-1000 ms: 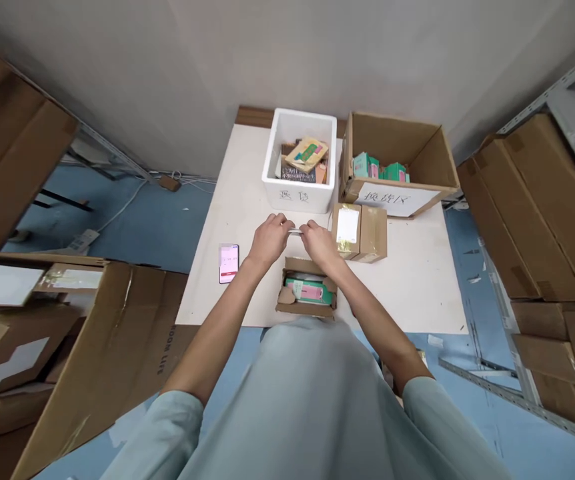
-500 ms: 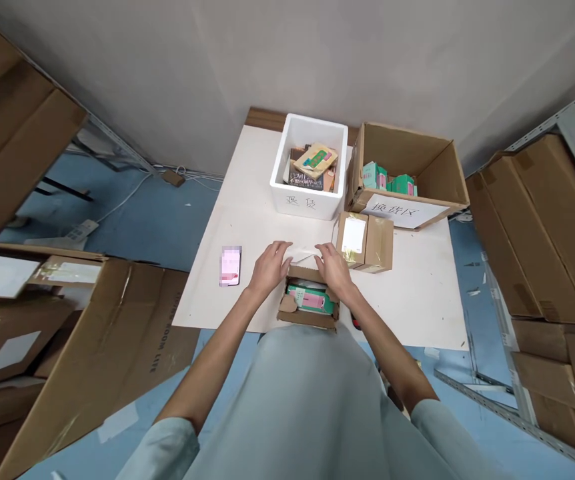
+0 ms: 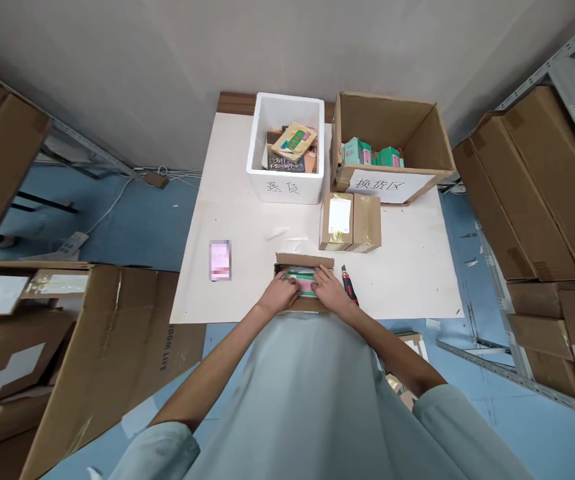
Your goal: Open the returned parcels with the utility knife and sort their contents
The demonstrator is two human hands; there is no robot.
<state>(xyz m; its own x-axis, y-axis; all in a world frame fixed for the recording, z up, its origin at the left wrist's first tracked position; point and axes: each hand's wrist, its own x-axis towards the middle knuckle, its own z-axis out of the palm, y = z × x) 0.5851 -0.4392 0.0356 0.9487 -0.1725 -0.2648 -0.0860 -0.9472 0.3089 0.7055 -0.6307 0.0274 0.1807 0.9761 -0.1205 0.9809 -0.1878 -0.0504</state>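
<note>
On the white tabletop by a grey wall, a pack in an open carton is touched by half-curled left hand and right hand; gripping cannot be confirmed. A box is labelled “换货区”.

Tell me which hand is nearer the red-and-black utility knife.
Right. The right hand is just left of the utility knife, at the right end of the open carton; the left hand is farther, at the carton's left end.
</note>
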